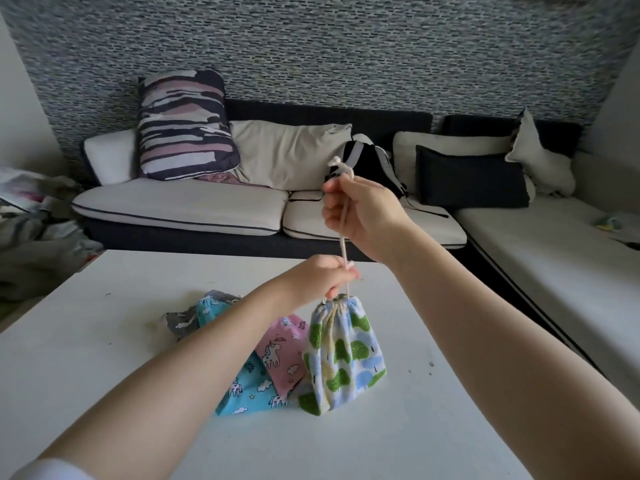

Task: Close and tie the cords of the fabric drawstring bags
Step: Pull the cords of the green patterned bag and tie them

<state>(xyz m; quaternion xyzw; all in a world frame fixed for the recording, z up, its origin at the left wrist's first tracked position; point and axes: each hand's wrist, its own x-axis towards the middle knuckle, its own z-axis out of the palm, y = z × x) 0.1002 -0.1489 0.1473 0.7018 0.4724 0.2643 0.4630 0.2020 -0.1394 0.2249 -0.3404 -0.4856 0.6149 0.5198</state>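
A drawstring bag printed with green and blue trees hangs just above the white table, its mouth gathered tight. My left hand pinches the cream cord right above the gathered top. My right hand grips the same cord higher up and holds it taut, with the knotted end sticking out above the fist. A pink unicorn bag, a light-blue unicorn bag and a grey bag lie flat on the table to the left, partly under my left forearm.
A sofa with cream cushions and a striped pillow runs behind the table. A black backpack sits on it. Crumpled fabric lies at the far left. Small crumbs dot the tabletop.
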